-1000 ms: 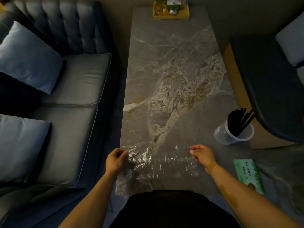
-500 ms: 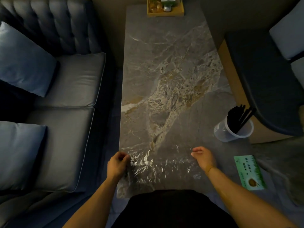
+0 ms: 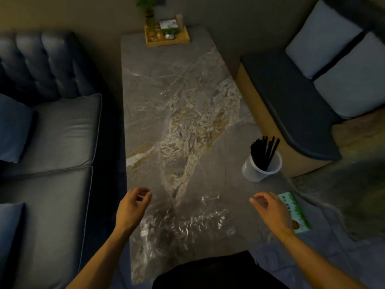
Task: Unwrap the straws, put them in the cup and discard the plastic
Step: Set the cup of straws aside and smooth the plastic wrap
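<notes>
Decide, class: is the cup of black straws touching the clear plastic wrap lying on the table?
Apart. In the head view the cup stands near the table's right edge, with bare marble between it and the plastic wrap crumpled between the hands.

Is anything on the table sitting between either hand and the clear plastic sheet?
Nothing visible. The plastic sheet lies flat on the table between the left hand and right hand, both open beside its edges. The cup of straws stands further back, clear of it.

Glossy crinkled plastic wrap [image 3: 187, 222], polished marble table [image 3: 177, 90] (veined)
</notes>
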